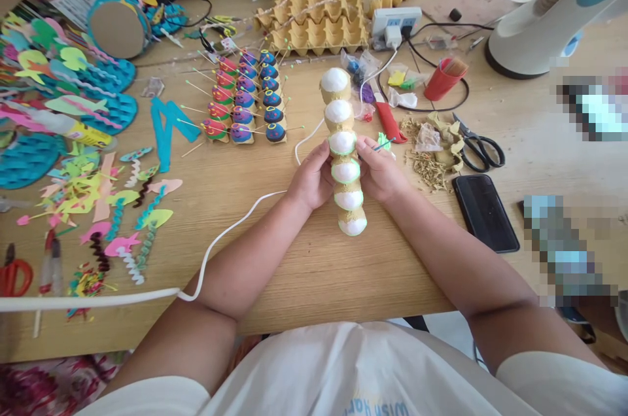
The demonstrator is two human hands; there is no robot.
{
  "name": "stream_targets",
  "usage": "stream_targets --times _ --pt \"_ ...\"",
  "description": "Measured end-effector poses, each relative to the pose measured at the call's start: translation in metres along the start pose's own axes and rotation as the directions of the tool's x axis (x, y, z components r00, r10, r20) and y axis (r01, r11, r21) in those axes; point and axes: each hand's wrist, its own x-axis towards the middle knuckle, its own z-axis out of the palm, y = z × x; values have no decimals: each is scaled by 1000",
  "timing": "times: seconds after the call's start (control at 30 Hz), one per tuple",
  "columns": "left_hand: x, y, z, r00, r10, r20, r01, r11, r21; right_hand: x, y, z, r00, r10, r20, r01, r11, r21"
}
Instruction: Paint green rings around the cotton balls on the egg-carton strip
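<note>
A strip cut from an egg carton point(348, 186) is held upright over the table between my two hands. Its row of several cups is capped with white clay, and the lower cups have light green edging. My left hand point(313, 175) is closed on the strip's left side, thumb near the third cup from the top. On the opposite side my right hand point(381, 171) grips the strip too. A thin blue stick tool point(385, 144) pokes out from the right hand's fingers; its inner end is hidden.
Painted egg-carton strips point(244, 99) with pins stand ahead. Black scissors point(478, 144), a phone point(485, 213) and carton scraps point(428, 167) lie right. Paper-fish pieces point(122, 246) spread left. A white cable point(216, 242) crosses over my left arm. Egg trays point(318, 17) and a power strip point(396, 18) sit behind.
</note>
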Motion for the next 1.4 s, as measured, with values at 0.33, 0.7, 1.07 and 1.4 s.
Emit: stream_targets --times 0.33,0.7,1.07,1.4 --pt "5 -2 -13 1000 6 1 -6 1000 0 -3 -3 4 1000 -1 24 1 999 39" --pt "0 -4 -6 999 -52 7 52 998 29 -3 -3 4 1000 19 2 -19 1000 -19" --pt "4 -7 -10 1000 -22 17 22 1000 -20 0 -3 -3 999 -32 32 35 994 -101" --pt "7 -7 -12 998 -11 64 12 1000 -15 1 -2 -8 994 -99 51 107 976 -190"
